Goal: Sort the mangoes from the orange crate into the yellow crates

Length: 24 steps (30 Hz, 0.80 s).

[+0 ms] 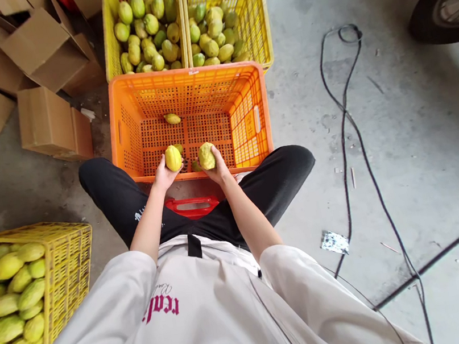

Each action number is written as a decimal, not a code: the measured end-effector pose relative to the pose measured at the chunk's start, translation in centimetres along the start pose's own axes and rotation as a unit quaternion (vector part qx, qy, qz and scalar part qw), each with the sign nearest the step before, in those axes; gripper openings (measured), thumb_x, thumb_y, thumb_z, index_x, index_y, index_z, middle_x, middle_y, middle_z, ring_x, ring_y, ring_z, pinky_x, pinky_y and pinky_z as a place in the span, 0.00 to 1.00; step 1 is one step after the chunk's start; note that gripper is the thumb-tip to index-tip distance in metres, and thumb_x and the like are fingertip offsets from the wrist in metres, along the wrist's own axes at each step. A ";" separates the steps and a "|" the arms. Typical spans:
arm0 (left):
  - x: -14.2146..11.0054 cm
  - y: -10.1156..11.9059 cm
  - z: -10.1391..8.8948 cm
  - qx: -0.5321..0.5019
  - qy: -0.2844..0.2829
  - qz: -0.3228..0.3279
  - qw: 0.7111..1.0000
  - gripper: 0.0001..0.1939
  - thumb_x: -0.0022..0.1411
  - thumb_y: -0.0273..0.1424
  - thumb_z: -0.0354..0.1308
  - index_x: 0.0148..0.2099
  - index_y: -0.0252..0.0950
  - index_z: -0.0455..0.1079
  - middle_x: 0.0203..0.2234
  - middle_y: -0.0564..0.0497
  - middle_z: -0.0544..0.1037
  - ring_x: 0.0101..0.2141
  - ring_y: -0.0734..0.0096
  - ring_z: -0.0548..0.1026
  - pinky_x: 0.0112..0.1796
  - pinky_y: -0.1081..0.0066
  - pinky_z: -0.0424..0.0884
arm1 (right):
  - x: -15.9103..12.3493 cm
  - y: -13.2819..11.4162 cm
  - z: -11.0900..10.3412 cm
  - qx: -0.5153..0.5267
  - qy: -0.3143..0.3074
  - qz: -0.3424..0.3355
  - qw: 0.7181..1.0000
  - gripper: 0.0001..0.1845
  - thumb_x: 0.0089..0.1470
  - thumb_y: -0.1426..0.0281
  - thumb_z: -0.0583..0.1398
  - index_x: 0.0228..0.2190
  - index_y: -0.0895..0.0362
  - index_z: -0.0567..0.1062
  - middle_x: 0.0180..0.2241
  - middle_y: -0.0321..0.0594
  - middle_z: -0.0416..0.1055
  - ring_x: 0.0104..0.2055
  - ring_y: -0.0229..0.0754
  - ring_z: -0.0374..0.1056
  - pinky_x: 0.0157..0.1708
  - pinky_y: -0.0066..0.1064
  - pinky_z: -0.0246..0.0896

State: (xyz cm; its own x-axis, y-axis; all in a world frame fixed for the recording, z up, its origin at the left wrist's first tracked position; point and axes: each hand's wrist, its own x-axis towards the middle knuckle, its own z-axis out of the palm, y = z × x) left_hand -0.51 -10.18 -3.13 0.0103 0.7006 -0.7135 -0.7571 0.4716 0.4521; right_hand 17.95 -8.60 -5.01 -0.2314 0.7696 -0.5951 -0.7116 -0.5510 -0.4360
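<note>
My left hand [164, 175] grips a yellow-green fruit [173, 158] over the near rim of an orange crate [243, 118]. My right hand [219, 166] grips a second, greener fruit [206, 156] just beside it. Both hands hover at the crate's near edge, between my knees. Inside the orange crate lies one loose fruit [172, 118] near the back, and a couple more are partly hidden behind the held ones.
Two yellow crates [183, 6] full of green fruit stand behind the orange one. Another yellow crate [65, 259] heaped with fruit sits at my left. Cardboard boxes [49, 121] lie at back left. A black cable [346, 120] runs over the concrete at right, near a wheel [446, 7].
</note>
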 end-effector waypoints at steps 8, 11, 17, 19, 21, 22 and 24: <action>-0.4 0.0 0.3 0.002 -0.018 0.004 1.000 0.21 0.71 0.44 0.44 0.47 0.37 0.74 0.34 0.45 0.80 0.42 0.62 0.80 0.44 0.66 0.76 | -0.1 -0.2 0.0 -0.006 -0.005 0.035 0.999 0.23 0.58 0.51 0.52 0.37 0.56 0.74 0.28 0.43 0.77 0.38 0.47 0.76 0.35 0.37 0.75; -0.4 -0.2 0.1 0.016 -0.028 0.027 0.999 0.18 0.70 0.43 0.49 0.43 0.36 0.74 0.31 0.46 0.78 0.36 0.67 0.79 0.44 0.68 0.75 | -0.1 -0.2 0.0 0.007 -0.006 0.040 0.999 0.25 0.59 0.49 0.50 0.36 0.57 0.75 0.29 0.44 0.77 0.36 0.46 0.75 0.34 0.35 0.74; 0.2 -0.6 -0.5 0.026 -0.033 0.052 0.998 0.11 0.64 0.38 0.59 0.42 0.34 0.71 0.30 0.49 0.77 0.32 0.71 0.77 0.42 0.70 0.74 | -0.1 -0.3 0.1 0.030 -0.016 0.036 0.999 0.28 0.56 0.45 0.56 0.35 0.59 0.75 0.30 0.44 0.77 0.34 0.41 0.74 0.32 0.29 0.71; 0.4 -0.6 -0.6 0.015 -0.022 0.050 0.998 0.10 0.65 0.36 0.56 0.42 0.34 0.71 0.30 0.49 0.76 0.33 0.71 0.77 0.42 0.70 0.74 | -0.1 -0.3 0.1 0.029 -0.022 0.030 0.999 0.27 0.56 0.46 0.57 0.35 0.59 0.75 0.31 0.44 0.78 0.33 0.40 0.73 0.31 0.28 0.70; 0.4 -0.5 -0.5 -0.005 -0.005 0.047 0.999 0.12 0.68 0.36 0.51 0.42 0.34 0.71 0.29 0.50 0.75 0.33 0.71 0.76 0.42 0.71 0.73 | -0.2 -0.2 0.2 0.026 -0.024 0.020 0.999 0.25 0.58 0.49 0.57 0.36 0.59 0.76 0.33 0.44 0.79 0.33 0.39 0.73 0.31 0.27 0.69; 0.4 -0.4 -0.5 -0.014 -0.002 0.046 0.999 0.14 0.69 0.37 0.48 0.41 0.33 0.71 0.28 0.50 0.75 0.32 0.72 0.76 0.40 0.71 0.73 | -0.2 -0.2 0.2 0.025 -0.024 0.014 0.999 0.23 0.58 0.51 0.57 0.37 0.58 0.76 0.34 0.43 0.79 0.33 0.39 0.73 0.31 0.27 0.68; 0.2 -0.3 -0.5 -0.028 -0.010 0.043 0.999 0.18 0.70 0.39 0.45 0.39 0.33 0.72 0.26 0.50 0.74 0.29 0.74 0.74 0.37 0.74 0.72 | -0.3 -0.2 0.3 0.024 -0.023 0.006 0.999 0.19 0.59 0.54 0.58 0.38 0.57 0.76 0.34 0.40 0.79 0.32 0.38 0.72 0.30 0.27 0.68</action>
State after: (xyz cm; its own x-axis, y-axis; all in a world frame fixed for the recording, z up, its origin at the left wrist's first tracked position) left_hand -0.60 -10.40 -3.69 -0.0446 0.7479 -0.6623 -0.7915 0.3781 0.4802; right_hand 18.01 -8.62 -4.52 -0.2692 0.7772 -0.5687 -0.7395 -0.5451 -0.3950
